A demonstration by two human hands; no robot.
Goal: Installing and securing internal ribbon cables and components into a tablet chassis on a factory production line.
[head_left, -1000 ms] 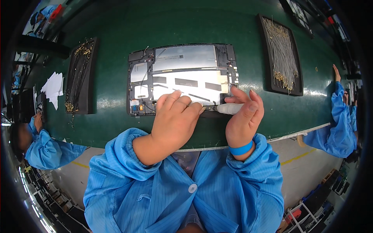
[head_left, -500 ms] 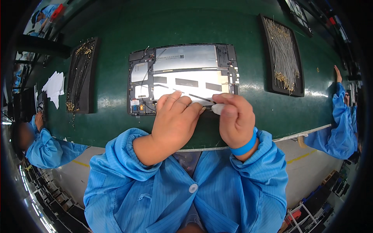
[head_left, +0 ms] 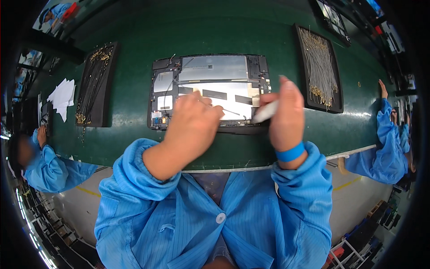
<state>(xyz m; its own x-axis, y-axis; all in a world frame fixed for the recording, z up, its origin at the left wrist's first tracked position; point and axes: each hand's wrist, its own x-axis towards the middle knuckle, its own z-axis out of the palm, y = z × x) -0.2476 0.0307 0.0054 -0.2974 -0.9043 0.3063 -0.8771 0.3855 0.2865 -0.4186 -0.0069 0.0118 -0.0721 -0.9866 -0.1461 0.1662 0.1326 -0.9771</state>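
An opened tablet lies on the green table before me, its black frame, silver panels, thin cables and small boards exposed. Over its lower left half is my left hand, slightly blurred, with the fingers curled and the tips hidden; whatever they may hold cannot be made out. At the lower right corner my right hand grips a white handheld tool, whose lower end points at the tablet's near edge. A thin dark cable runs across the silver panel between the two hands.
A black tray of dark cables lies on the left, beside white paper sheets. Another black tray holds grey cables at the right. A small ring lies beyond it. Co-workers in blue sit at left and right.
My right hand has turned more upright and moved right with the white tool. My left hand has shifted left and up across the tablet, its fingers more curled.
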